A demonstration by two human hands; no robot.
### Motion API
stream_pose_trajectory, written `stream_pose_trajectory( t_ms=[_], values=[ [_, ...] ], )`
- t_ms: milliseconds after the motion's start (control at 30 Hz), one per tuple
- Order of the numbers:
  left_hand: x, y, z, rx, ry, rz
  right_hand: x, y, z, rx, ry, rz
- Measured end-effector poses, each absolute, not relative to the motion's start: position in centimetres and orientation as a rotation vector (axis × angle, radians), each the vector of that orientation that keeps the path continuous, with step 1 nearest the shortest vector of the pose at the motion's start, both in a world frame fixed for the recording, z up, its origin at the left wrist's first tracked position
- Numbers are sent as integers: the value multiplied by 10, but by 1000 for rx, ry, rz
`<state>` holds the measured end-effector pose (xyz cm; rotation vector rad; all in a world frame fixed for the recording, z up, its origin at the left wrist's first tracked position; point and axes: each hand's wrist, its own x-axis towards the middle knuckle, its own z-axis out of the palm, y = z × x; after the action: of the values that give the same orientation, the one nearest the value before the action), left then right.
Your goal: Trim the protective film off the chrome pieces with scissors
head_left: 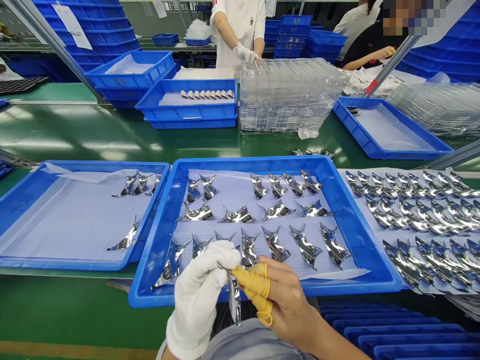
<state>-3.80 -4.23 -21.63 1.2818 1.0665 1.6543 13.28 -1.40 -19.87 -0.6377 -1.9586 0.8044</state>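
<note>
My left hand, in a white glove, is closed on the upper end of a curved, mirror-shiny chrome-coloured part. Yellow finger covers are on my right hand, whose fingers pinch the same part from the other side. The part hangs on edge between both hands, its top partly hidden by the fingers. Just beyond is a blue tray lined with white sheet, where several similar chrome pieces lie in rows. My hands hide some of its front row.
At left, another blue tray holds several chrome pieces. Rows of them cover a white sheet at right. Across the bench stand stacked clear plastic trays and blue trays. A gloved co-worker stands behind; metal posts slant at both sides.
</note>
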Motion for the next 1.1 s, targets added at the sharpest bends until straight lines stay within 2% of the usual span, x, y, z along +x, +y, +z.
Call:
stream_pose_trajectory(
  t_ms=[433,867,1100],
  values=[
    [-36,-43,-221,1253,1122,1673,129,-16,-203,-666,-1903,835],
    [-37,-43,-224,1187,1062,1650,124,-14,-201,-653,-1711,1083],
    [-38,-44,-225,1132,1006,1618,129,-14,-198,-600,-1886,850]
  ],
)
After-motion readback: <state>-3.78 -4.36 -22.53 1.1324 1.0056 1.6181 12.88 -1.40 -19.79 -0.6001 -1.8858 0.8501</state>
